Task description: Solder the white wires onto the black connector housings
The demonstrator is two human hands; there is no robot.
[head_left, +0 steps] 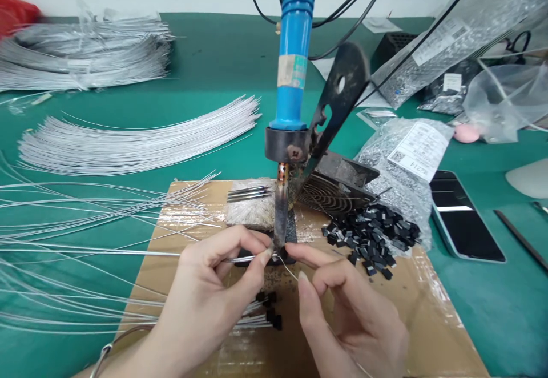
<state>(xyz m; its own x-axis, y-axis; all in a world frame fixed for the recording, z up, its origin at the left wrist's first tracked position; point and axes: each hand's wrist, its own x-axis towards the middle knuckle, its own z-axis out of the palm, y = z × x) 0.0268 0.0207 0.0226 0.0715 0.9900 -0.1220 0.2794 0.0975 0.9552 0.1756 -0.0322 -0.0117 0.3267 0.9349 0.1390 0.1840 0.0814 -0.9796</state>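
Note:
A blue-handled soldering iron (295,41) is clamped in a black metal stand (342,87), its tip pointing down. My left hand (222,281) is closed, pinching a thin grey-white wire (242,259) whose end lies at the iron's tip. My right hand (351,304) is closed around a fine strand of solder wire (288,269), which reaches up to the same spot. The right index fingertip is close beside the tip. Fingers partly hide the contact point there. Below my left hand lie wires with black connectors (274,318) on their ends.
A cardboard sheet (428,309) covers the green table (222,52). Small black pieces (377,235) are heaped on the right, by a bubble-wrap bag (406,167) and a phone (466,215). Wire bundles (141,138) lie left. A round black grille (334,189) sits behind the iron.

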